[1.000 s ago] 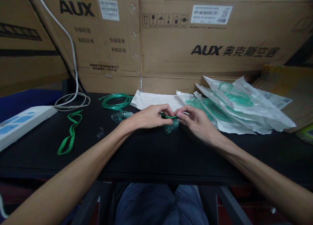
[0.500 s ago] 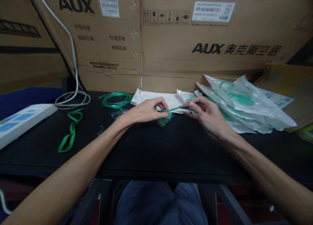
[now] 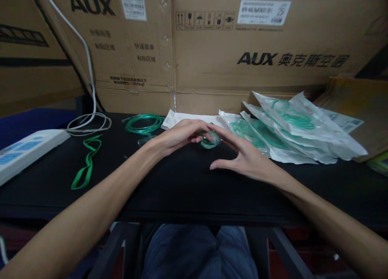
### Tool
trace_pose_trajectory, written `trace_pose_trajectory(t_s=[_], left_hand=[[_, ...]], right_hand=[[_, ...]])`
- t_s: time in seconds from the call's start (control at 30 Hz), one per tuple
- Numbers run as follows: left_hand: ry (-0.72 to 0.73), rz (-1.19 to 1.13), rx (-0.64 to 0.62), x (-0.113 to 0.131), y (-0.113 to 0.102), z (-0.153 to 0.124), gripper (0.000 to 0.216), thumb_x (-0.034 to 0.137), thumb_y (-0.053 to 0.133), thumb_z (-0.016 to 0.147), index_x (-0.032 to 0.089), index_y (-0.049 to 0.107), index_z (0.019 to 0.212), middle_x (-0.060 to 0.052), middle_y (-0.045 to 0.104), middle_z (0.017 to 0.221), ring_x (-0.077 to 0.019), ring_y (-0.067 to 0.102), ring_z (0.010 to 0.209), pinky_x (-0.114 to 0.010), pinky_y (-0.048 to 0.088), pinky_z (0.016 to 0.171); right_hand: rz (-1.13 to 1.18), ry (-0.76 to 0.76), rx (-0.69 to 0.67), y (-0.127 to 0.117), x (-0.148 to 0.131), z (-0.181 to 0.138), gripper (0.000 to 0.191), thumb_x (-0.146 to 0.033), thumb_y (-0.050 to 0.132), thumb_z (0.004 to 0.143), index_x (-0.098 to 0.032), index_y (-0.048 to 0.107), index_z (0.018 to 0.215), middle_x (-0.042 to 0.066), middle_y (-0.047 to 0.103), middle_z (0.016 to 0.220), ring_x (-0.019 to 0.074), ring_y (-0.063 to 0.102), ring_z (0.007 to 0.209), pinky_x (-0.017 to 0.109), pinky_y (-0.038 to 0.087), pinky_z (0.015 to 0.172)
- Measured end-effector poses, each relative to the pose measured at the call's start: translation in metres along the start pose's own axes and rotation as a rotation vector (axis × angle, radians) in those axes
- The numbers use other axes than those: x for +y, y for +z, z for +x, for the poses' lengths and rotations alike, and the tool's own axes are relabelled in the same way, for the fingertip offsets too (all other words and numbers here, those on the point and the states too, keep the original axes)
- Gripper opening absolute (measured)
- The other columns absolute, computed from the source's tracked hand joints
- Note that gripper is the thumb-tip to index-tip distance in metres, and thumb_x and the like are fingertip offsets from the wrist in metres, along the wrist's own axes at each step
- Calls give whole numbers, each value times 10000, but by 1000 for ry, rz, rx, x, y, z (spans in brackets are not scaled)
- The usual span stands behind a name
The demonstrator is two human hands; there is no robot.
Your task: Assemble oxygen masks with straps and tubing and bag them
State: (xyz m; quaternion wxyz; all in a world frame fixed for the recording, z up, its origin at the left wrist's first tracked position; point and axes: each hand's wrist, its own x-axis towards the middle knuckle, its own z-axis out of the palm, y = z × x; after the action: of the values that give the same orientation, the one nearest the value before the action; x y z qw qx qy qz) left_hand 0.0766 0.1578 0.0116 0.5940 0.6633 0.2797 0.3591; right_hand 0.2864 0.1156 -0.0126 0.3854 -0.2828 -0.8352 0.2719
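Note:
A small translucent green oxygen mask [image 3: 211, 141] is at the middle of the black table, partly hidden behind my fingers. My left hand [image 3: 184, 135] comes from the left with its fingers curled and closed on the mask's near side. My right hand [image 3: 238, 151] reaches in from the right, its fingers stretched across the top of the mask and meeting my left fingertips. Its thumb stands well apart, below. The thin green cord seen before is mostly hidden behind the fingers.
Coiled green tubing [image 3: 144, 124] and a clear plastic piece [image 3: 146, 140] lie left of the hands. A green elastic strap [image 3: 87, 161] and a white power strip [image 3: 33, 147] are farther left. Sealed packets [image 3: 303, 129] pile up at right. Cardboard boxes [image 3: 206, 48] wall the back.
My right hand has let go of the green cord's end, moved left and opened out over the mask. The mask has shifted slightly up and right, and my left fingers have curled in.

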Motion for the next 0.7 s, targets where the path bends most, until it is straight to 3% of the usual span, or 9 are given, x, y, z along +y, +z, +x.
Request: trace_pose_trajectory(t_s=[0.1,0.23,0.33,0.4,0.5,0.6,0.7], left_hand=[[-70,-147,-45,-2,1,1,102,225,679,815,130,714,823,-14,682,797,-93,526,700,-223,407,699],[-135,-173,-81,-3,2,1,168,286,717,844,136,723,919,-21,681,859,-94,553,750,-225,432,771],[-86,-96,-72,-1,-2,0,238,372,710,867,146,707,944,-6,637,850,-75,508,679,-206,394,650],[-64,-5,-59,3,-6,-1,278,415,707,867,148,694,940,4,600,823,-62,452,616,-203,320,558],[-82,145,-25,8,-14,-3,302,419,735,839,162,691,992,14,581,786,-57,392,570,-216,240,515],[-117,293,-17,11,-19,-5,329,433,743,819,182,709,1029,15,593,764,-69,377,566,-233,222,515],[-94,443,-75,10,-23,-6,301,479,716,821,181,737,866,0,632,767,-91,430,616,-244,258,541]], right_hand=[[-98,-21,30,3,4,0,748,-367,792,821,-342,446,1484,13,469,1531,271,434,1411,451,327,1202],[-108,4,68,2,2,3,619,-349,732,879,-300,498,1449,32,553,1459,260,536,1315,460,388,1143],[-106,69,135,-3,-3,5,517,-367,707,889,-288,572,1382,43,629,1363,264,620,1167,474,464,1028],[-80,155,201,-9,-5,7,426,-402,697,887,-268,646,1288,54,717,1159,236,673,927,441,521,871],[103,259,333,-23,-5,10,281,-429,697,876,-233,718,1077,36,708,919,168,623,698,326,495,659],[420,255,569,-39,-6,14,187,-367,693,850,-187,681,900,38,642,928,145,606,717,240,394,526],[671,171,805,-56,-7,17,110,-285,622,852,-179,622,824,31,585,896,127,565,704,226,352,507]])
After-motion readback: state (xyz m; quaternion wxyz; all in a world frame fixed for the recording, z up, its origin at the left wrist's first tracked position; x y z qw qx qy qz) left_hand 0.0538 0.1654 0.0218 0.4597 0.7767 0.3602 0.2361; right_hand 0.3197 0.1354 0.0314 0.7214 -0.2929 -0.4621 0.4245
